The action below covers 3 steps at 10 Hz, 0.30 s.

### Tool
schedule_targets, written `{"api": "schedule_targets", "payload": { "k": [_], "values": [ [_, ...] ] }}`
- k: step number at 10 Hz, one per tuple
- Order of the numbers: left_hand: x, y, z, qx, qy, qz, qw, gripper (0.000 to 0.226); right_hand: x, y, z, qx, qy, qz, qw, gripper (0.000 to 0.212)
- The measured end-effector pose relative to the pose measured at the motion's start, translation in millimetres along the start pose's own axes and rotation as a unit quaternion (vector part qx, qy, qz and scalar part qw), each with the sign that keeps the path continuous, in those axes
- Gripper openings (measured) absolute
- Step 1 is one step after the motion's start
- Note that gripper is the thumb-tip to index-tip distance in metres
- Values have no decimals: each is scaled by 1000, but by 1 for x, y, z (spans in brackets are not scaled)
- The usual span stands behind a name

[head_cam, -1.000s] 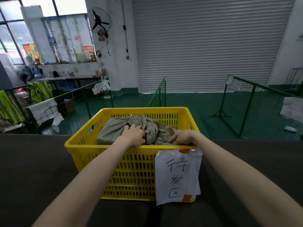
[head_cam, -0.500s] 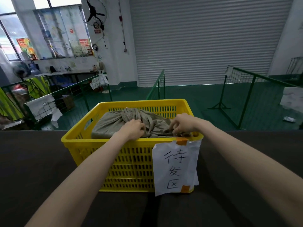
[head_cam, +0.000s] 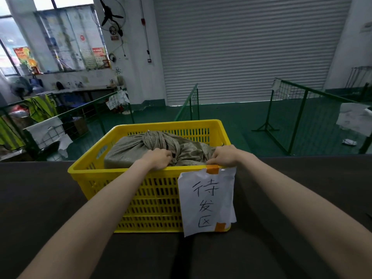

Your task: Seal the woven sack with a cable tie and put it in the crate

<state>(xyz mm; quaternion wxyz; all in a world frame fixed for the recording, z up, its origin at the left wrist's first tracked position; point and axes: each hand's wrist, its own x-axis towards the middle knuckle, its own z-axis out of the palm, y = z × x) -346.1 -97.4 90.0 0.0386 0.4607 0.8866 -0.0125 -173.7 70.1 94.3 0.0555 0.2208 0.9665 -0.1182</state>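
A head-worn camera looks down over two bare forearms reaching forward across a dark tabletop [head_cam: 36, 198] to a yellow plastic crate [head_cam: 153, 200] with slotted walls.

At far left, beyond the table, green wire fencing [head_cam: 66, 115] carries hi-vis vests [head_cam: 41, 106] and sheets of paper. Behind it are windows covered with posters, and a black wall fan [head_cam: 109, 15] is mounted high on a white pillar.

The left hand [head_cam: 158, 159] is inside the crate, at its near wall, curled closed around the gathered neck of a grey-green woven sack [head_cam: 141, 148]. The sack lies in the crate, filling most of it, with its bunched top rising in the middle slightly above the rim. No cable tie can be made out at the neck; the fist covers that spot.

Right of centre, the right hand [head_cam: 226, 156] rests on the crate's near rim at the right corner, fingers bent down and touching the edge of the sack. Whether it grips the rim or the fabric I cannot tell.

Just below that hand, a white paper sign [head_cam: 207, 200] with handwritten Chinese characters is fixed to the crate's front with orange tape.

Behind everything is a large grey roller shutter door [head_cam: 247, 49] and a green floor, with more green fence panels [head_cam: 298, 109] on the right.
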Motion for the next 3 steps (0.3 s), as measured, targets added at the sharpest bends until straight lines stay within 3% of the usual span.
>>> {"api": "schedule_targets", "payload": {
  "k": [1,3],
  "values": [
    [-13,-4,-3,35,98,28,994,34,-10,8,-4,80,47,-51,994,20],
    [-29,-6,-5,-172,241,26,955,28,-25,16,-12,175,152,-76,970,15]
  ]
}}
